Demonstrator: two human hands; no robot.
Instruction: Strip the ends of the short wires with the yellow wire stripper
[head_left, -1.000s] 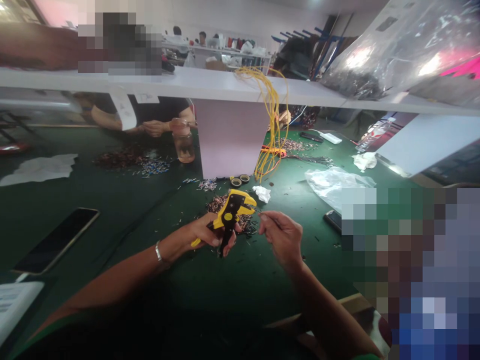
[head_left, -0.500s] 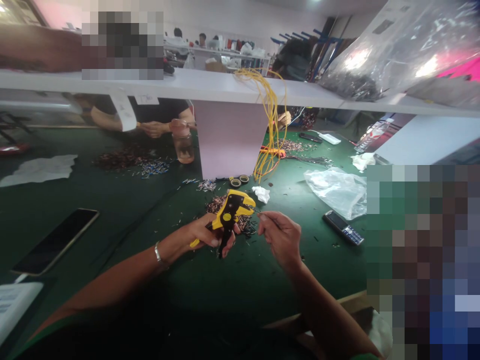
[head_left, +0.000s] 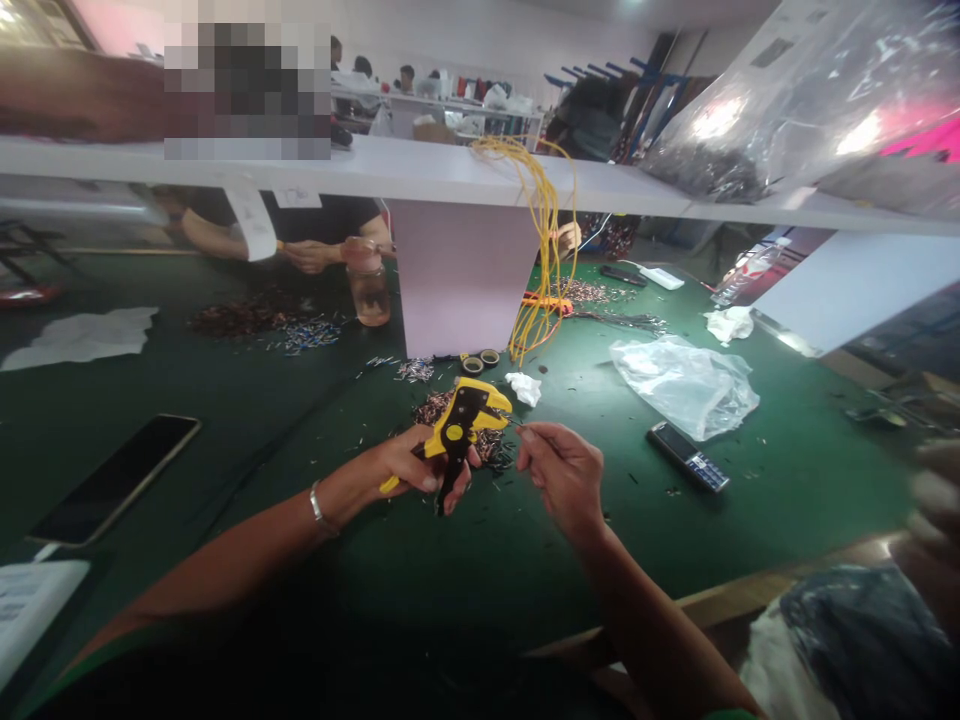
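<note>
My left hand (head_left: pixel 411 462) is wrapped round the handles of a yellow and black wire stripper (head_left: pixel 463 415), whose jaws point right. Close to those jaws, my right hand (head_left: pixel 562 468) pinches a thin dark wire (head_left: pixel 515 421); its far end meets the jaws, but I cannot tell how deep it sits. Beneath the tool lies a heap of short wire offcuts (head_left: pixel 491 448), partly hidden by the tool and my left hand. A crumpled white tissue (head_left: pixel 525 388) and rolls of dark tape (head_left: pixel 472 366) lie just beyond.
A black smartphone (head_left: pixel 116 480) lies at left and a keypad phone (head_left: pixel 688 457) at right, near a clear plastic bag (head_left: pixel 686 385). Yellow wires (head_left: pixel 546 230) hang from the white shelf (head_left: pixel 442 175). A bottle (head_left: pixel 367 285) stands by the divider. Across the table are a co-worker's hands (head_left: pixel 311 256).
Both my hands, the wire stripper and the wire hold nearly the same position. The pixelated block at right is gone, and a blurred hand and dark plastic show at the right edge.
</note>
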